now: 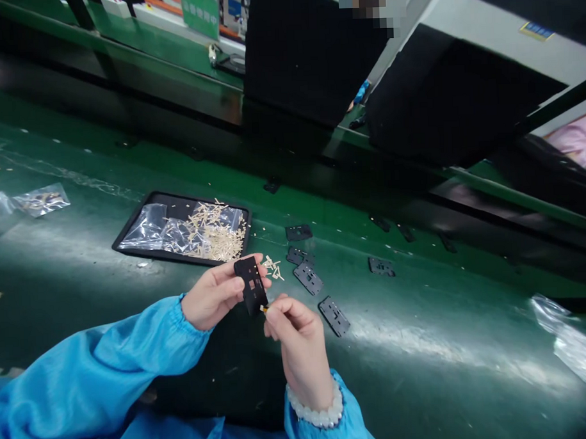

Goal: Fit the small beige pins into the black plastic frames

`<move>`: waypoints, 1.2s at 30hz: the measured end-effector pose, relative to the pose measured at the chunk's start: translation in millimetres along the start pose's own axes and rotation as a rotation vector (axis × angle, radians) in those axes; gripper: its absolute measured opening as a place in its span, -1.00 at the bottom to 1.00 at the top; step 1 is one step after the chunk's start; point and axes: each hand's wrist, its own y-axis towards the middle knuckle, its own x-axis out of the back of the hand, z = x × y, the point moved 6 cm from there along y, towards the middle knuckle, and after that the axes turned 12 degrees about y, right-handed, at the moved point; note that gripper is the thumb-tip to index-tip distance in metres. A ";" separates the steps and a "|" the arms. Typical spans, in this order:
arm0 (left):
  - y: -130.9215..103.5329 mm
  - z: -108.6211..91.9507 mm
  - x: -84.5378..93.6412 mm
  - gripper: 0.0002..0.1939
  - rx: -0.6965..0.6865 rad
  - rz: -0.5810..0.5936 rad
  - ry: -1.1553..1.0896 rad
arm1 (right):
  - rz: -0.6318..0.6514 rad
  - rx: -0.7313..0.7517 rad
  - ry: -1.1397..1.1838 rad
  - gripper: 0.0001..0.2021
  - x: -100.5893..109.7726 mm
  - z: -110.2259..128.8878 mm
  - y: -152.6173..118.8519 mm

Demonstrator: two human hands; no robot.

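My left hand (pixel 218 291) is closed on a flat black plastic plate (pixel 249 278) with cut-out holes, thumb on its face and fingers behind. At the plate's lower corner, my right hand (pixel 297 331) pinches a small pale-and-yellowish strip (pixel 264 309) between thumb and forefinger. The strip's tip is close to the plate; whether they touch I cannot tell. A little heap of pale strips (pixel 274 269) lies on the green table just beyond my hands. To the right rest several similar black plates (pixel 334 316), two of them overlapping.
Past my left hand stands a black tray (pixel 125 241) with clear plastic bags and many pale strips. Another filled bag (pixel 42 200) lies at left, and crumpled clear plastic (pixel 573 344) at far right. A dark shelf rail (pixel 173 102) and black hanging panels (pixel 294 59) run along the back.
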 end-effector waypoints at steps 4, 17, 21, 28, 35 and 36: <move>-0.2 -2.0 1.3 -0.59 -0.008 -0.007 -0.004 | 0.021 -0.025 -0.070 -0.77 -5.2 0.0 -0.9; -0.4 -0.4 4.0 -0.58 -0.007 -0.016 0.051 | 0.023 -0.059 -0.123 -0.81 -6.3 -3.0 0.1; -0.6 -1.0 2.4 -0.60 -0.009 0.005 0.062 | 0.021 -0.051 -0.148 -0.83 -6.4 -2.8 0.2; -2.0 -1.8 4.9 -0.57 -0.021 -0.013 0.147 | 0.032 0.031 -0.272 -0.83 -5.7 1.2 -0.1; -2.2 -5.2 2.2 -0.57 -0.013 -0.040 0.124 | 0.024 0.080 -0.345 -0.84 -9.6 6.9 -1.6; -2.1 -5.4 1.8 -0.57 -0.011 -0.041 0.122 | 0.029 0.085 -0.353 -0.84 -10.3 7.8 -1.9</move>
